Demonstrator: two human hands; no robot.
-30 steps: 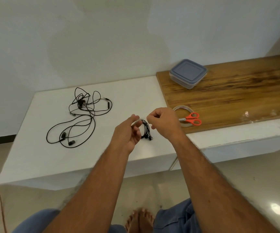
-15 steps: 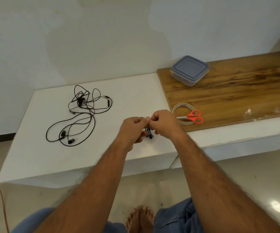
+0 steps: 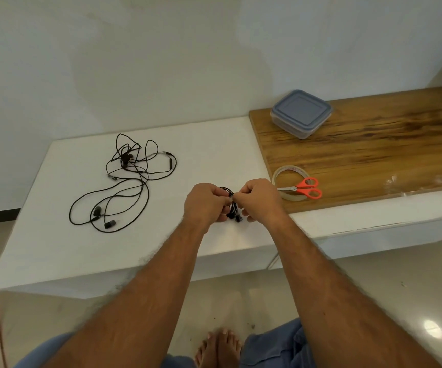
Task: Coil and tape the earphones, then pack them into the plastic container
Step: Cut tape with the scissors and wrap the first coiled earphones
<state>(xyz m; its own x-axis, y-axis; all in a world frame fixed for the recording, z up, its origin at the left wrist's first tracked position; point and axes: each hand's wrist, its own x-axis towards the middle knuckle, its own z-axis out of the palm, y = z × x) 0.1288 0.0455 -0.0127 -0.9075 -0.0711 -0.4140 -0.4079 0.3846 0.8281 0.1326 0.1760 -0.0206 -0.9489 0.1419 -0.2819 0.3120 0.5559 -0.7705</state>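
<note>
A small coil of black earphones [image 3: 232, 211] hangs between my two hands above the white table's front edge. My left hand [image 3: 206, 203] grips the coil from the left, and my right hand [image 3: 259, 198] pinches it at the top, where a pale strip of tape shows between the fingertips. Loose black earphones [image 3: 124, 184] lie tangled on the white table [image 3: 55, 248] to the left. The plastic container [image 3: 301, 113], lid on, stands at the back on the wooden board [image 3: 374, 155].
A roll of clear tape [image 3: 289, 187] lies on the wooden board just right of my right hand, with orange-handled scissors [image 3: 305, 187] resting across it. A wall rises behind the table. My bare feet [image 3: 218, 349] show on the tiled floor below.
My hands have come together on the coil; a second ago they were slightly apart with the coil's loop more exposed. The view has shifted a little.
</note>
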